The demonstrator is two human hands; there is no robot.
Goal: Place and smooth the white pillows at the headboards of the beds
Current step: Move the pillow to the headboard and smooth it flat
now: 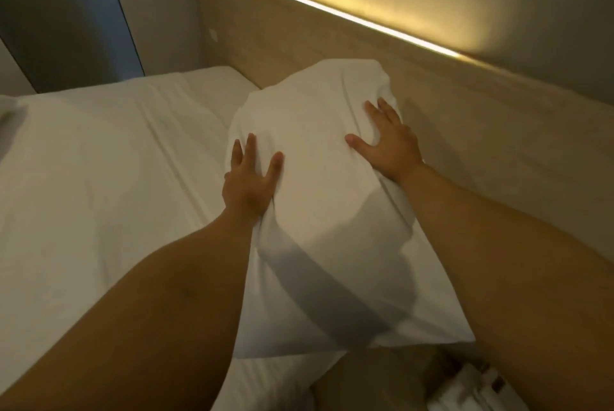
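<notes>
We've got the white pillow (pixel 319 198) down at the head edge of the bed (pixel 99 171), its long side running along the wooden headboard (pixel 432 105), and this looks like the smoothing step, with placement seemingly done. Our left hand (pixel 247 183) lies flat on the pillow's bed-side flank, fingers spread, palm pressing into the case, nothing clenched. Our right hand (pixel 390 141) is spread the same way on the headboard side, fingers fanned toward the far end, palm down, gripping nothing. Both arms reach in from the near edge of the bed, and their shadows fall across the near half of the pillow.

Look at the far end: it's bunched and humped, with folds running away from the right fingertips, and a crease gathers right under the left palm. So by our reading there's work left. The next move calls for sweeping both palms outward along the case, toward the far end and then back toward the near corner, to flatten the hump and pull the creases out. The sheet beside it shows long wrinkles too. A glowing light strip (pixel 358 20) runs above the headboard.
</notes>
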